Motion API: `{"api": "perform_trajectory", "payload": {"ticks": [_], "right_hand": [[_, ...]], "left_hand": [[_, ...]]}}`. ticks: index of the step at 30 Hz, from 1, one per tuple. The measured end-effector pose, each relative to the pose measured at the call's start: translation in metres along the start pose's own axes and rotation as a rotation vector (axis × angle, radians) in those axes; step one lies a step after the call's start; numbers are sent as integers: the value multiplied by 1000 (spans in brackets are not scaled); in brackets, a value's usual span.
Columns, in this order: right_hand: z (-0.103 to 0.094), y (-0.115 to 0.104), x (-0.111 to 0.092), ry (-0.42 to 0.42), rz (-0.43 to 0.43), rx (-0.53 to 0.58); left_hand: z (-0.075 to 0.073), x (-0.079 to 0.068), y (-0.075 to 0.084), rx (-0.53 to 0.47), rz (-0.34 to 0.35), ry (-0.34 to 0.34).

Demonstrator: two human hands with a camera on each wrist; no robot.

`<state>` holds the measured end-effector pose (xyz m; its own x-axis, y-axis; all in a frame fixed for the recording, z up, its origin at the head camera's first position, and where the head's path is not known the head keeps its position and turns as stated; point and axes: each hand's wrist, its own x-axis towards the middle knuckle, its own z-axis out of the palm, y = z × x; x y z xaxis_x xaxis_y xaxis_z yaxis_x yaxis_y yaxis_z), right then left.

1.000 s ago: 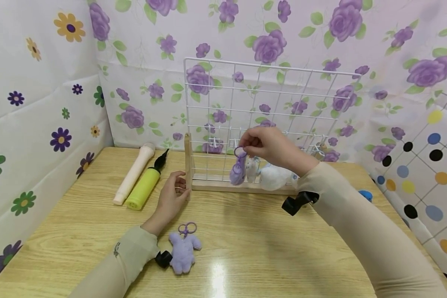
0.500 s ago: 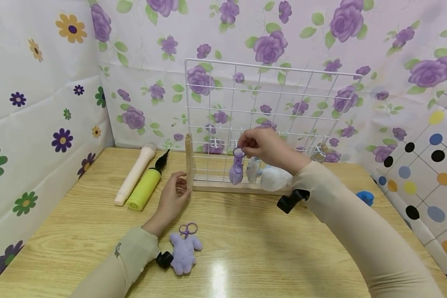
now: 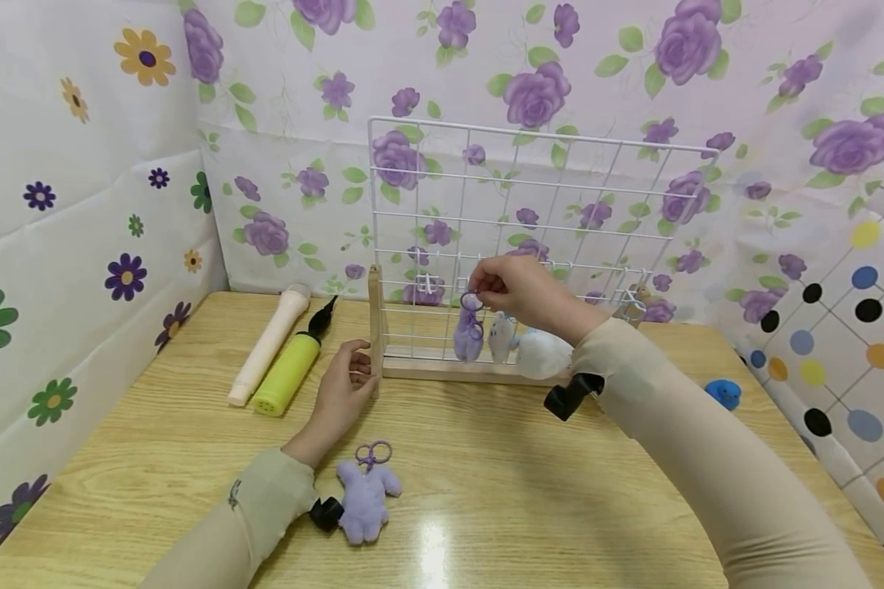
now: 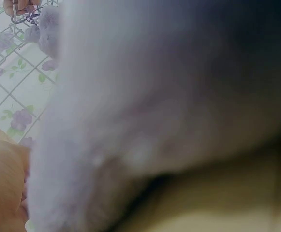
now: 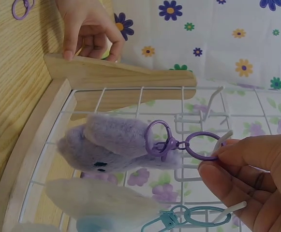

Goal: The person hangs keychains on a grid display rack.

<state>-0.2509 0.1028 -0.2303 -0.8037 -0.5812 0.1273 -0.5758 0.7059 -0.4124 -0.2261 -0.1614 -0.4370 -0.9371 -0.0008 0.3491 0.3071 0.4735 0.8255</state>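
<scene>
In the head view, my right hand [image 3: 516,286] pinches the purple ring [image 5: 203,146] of a purple plush keychain [image 5: 111,142], which hangs in front of a white wire grid rack [image 3: 545,135]. A white hook tip [image 5: 225,140] sits by the ring at my fingertips; I cannot tell if it passes through. My left hand [image 3: 342,384] grips the outer side of the rack's wooden end post [image 3: 376,323], fingers curled. Another purple plush keychain [image 3: 363,499] lies on the table beside my left wrist and fills much of the left wrist view, blurred.
Beside the held keychain hang a white plush with a teal clasp [image 5: 169,220] and a rounder white plush [image 3: 543,353]. At the left lie a pale tube [image 3: 268,348] and a yellow-green pump [image 3: 287,372]. A blue object [image 3: 723,393] is at the right edge.
The purple plush in my right hand has swung and turned slightly, and the right forearm has shifted a little left. My left hand stays against the post.
</scene>
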Motion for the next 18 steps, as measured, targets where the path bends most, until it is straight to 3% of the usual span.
{"api": "perform_trajectory", "payload": {"ticks": [18], "right_hand": [[0, 3, 0, 41, -28, -9]], "left_hand": [[0, 0, 1, -1, -4, -3]]}}
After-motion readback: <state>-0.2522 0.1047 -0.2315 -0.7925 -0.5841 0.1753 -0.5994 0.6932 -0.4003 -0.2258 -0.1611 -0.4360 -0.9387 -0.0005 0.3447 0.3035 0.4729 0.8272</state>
